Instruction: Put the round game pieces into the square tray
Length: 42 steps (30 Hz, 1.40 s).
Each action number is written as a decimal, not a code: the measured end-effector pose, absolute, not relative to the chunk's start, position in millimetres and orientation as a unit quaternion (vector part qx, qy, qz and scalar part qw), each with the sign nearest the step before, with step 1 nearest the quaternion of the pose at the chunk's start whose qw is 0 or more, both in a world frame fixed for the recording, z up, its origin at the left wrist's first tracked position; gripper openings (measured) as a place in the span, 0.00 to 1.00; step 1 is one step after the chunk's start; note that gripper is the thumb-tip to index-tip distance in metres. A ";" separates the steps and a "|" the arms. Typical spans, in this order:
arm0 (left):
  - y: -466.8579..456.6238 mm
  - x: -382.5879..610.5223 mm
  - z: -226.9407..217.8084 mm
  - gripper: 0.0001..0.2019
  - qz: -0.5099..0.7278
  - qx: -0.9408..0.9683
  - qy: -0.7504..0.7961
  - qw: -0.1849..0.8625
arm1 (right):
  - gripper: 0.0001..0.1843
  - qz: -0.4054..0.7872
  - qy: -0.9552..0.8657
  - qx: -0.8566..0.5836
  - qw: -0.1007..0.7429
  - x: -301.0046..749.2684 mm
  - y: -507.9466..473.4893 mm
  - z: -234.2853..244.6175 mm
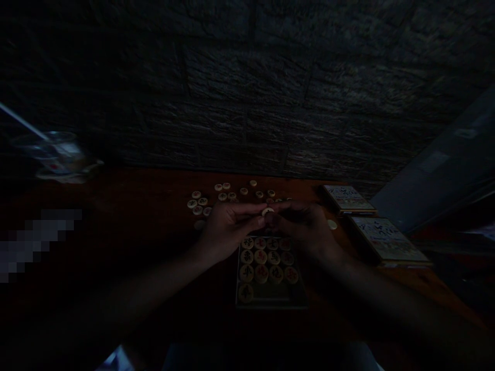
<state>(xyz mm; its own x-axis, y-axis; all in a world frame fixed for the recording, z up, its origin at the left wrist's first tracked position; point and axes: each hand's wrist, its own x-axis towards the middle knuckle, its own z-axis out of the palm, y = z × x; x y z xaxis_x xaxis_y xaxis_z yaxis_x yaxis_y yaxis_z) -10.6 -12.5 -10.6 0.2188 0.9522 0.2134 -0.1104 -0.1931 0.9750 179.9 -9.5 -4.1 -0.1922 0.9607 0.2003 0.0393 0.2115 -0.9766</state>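
Between the fingertips of both hands, above the far end of an open box, is a round pale xiangqi piece [267, 212]. My left hand [226, 229] pinches it from one side, and my right hand [307, 224] has its fingers closed on the other side. Below them the box tray [276, 293] holds rows of wooden xiangqi pieces [261, 257] with red and black characters. One piece [246, 293] sits alone in the nearest row at the left. My hands hide the tray's far end.
Loose pieces [202, 201] lie scattered beyond my hands, and a single piece [332, 224] lies to the right. Two flat printed boxes [344, 198] are at the table's right side. A clear cup [64, 154] stands far left. A dark stone wall [247, 93] rises behind the table.
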 end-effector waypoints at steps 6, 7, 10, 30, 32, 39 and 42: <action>-14.5 -10.7 -9.6 0.15 0.496 0.597 0.359 0.518 | 0.13 0.415 -0.636 -0.416 0.500 180.8 -10.5 -5.6; -14.3 -10.9 -9.7 0.15 0.497 0.596 0.359 0.519 | 0.12 0.420 -0.637 -0.414 0.497 180.6 -10.7 -4.8; -13.0 -11.4 -9.3 0.16 0.501 0.584 0.360 0.527 | 0.12 0.433 -0.639 -0.408 0.488 179.9 -10.9 -2.0; -11.9 -10.8 -3.7 0.09 0.515 0.537 0.338 0.576 | 0.10 0.450 -0.638 -0.381 0.496 177.6 -13.0 0.1; -11.7 -11.1 -4.3 0.09 0.512 0.533 0.337 0.583 | 0.09 0.453 -0.634 -0.388 0.493 177.9 -12.7 1.3; -10.4 -11.3 -7.9 0.12 0.498 0.542 0.352 0.577 | 0.11 0.441 -0.641 -0.412 0.474 181.7 -9.5 -4.4; -10.3 -10.6 -10.9 0.12 0.491 0.556 0.351 0.571 | 0.12 0.417 -0.667 -0.399 0.471 182.3 -8.2 -7.3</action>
<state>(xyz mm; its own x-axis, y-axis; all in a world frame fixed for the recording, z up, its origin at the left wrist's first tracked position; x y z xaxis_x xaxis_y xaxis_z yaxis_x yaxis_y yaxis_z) -10.6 -10.3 -10.9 0.2719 0.9514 0.1448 -0.1699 -0.1006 0.9803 182.3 -8.2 -7.3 -0.2381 0.9251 0.2959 0.1386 0.3339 -0.9324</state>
